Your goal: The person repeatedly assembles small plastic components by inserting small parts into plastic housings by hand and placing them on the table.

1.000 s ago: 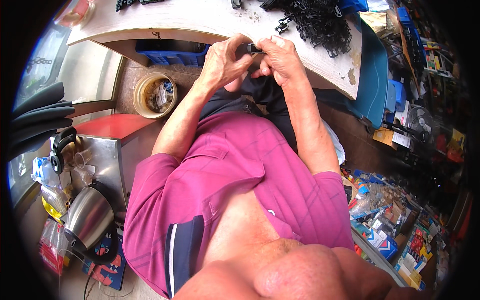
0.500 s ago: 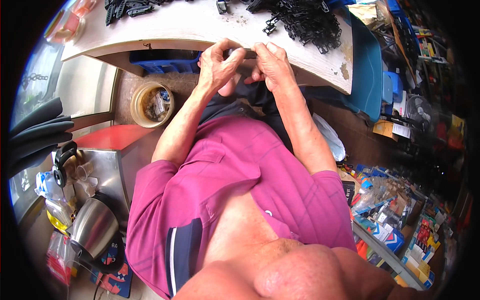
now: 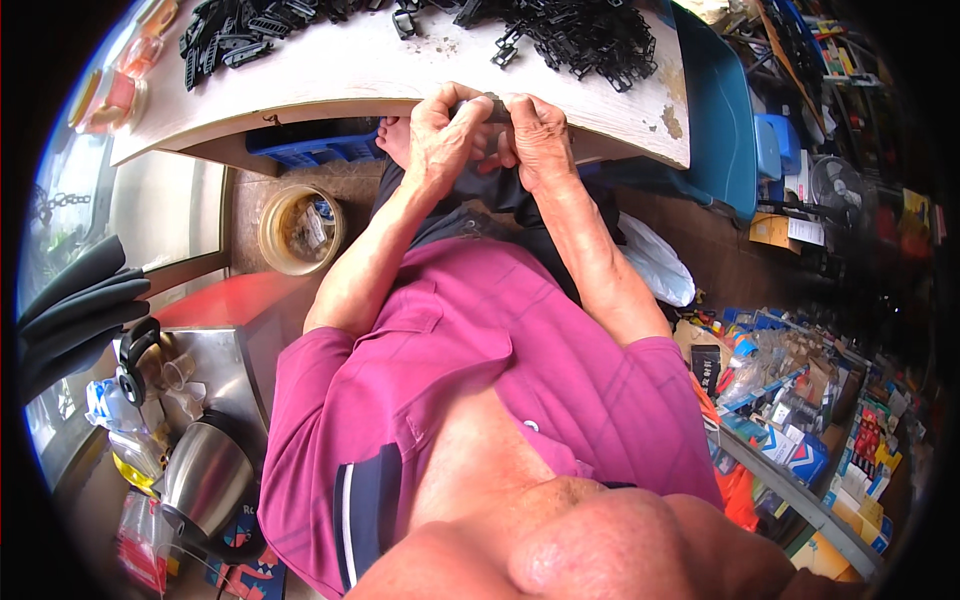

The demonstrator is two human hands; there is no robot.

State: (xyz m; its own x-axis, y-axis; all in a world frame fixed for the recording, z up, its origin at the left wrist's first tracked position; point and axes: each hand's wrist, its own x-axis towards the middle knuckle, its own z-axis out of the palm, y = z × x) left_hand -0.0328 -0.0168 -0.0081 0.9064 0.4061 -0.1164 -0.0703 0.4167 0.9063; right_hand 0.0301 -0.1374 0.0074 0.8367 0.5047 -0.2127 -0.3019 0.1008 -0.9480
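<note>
Two hands, one dark part at the counter's edge

I am holding one small dark part (image 3: 493, 108) between my two hands, left hand (image 3: 437, 135) and right hand (image 3: 540, 140); it is sitting in the narrow gap between my fingertips, mostly covered, so I cannot tell its full shape. Both hands are pinching narrowly, thumbs against curled fingers.

Beyond my hands, two heaps of black pieces are lying on the counter (image 3: 340, 75): a left heap (image 3: 240, 38) ahead and to the left of my left hand, and a right heap (image 3: 600, 45) ahead and to the right of my right hand. Both are too tangled for counting. One loose piece (image 3: 404, 25) is resting apart, straight ahead of my left hand.

My forearms are reaching forward from bent elbows, converging until the hands are almost meeting. The back of my right hand is facing up.

In view, my hands are overlapping the counter's near edge. A bare strip is running between them and the heaps, widening to the left of my left hand. The right corner is ending well right of my right hand, with one teal chair (image 3: 728, 120) beyond. Left of my left hand, one blue crate (image 3: 320, 150) is sitting under the counter, and one bucket (image 3: 268, 228) is standing nearer my body.
</note>
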